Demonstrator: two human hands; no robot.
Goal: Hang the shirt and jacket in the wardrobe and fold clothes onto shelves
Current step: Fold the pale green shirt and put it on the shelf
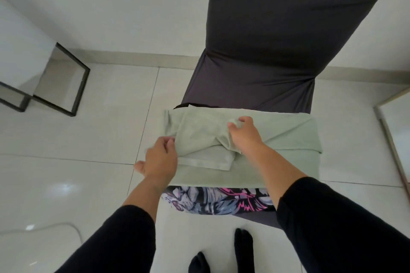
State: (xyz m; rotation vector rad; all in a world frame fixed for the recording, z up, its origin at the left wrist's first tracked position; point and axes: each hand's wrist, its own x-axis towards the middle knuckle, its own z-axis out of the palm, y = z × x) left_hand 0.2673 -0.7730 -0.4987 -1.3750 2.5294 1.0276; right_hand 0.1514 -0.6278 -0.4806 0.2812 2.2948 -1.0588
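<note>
While the pale green soft cotton garment (266,139) lies spread over the seat of the chair in a dark grey stretch cover (266,40), both hands work a fold into its left portion. The left hand (159,157) rests at the garment's left edge, fingers loosely curled and tips touching a raised ridge of cloth; whether they actually pinch it cannot be told. The right hand (244,135) reaches across the middle, thumb and fingers closed on a small tuft of the green fabric near the far edge. A folded flap (206,159) lies on top of the lower layer between the two hands. Beneath the green garment, at the near edge of the seat, a floral printed fabric in grey, pink and white (217,201) shows, apparently another item waiting. The chair stands on glossy white floor tiles (66,173), and a black metal frame (66,86) stands well apart at the left.

The step in hand appears to be folding, with shelving not yet begun. Risks from here: the bunched ridge could set creases if pressed flat unsmoothed; uneven pull between the two hands could skew the fold; and the overhanging right part could drag the garment off the smooth seat cover.
</note>
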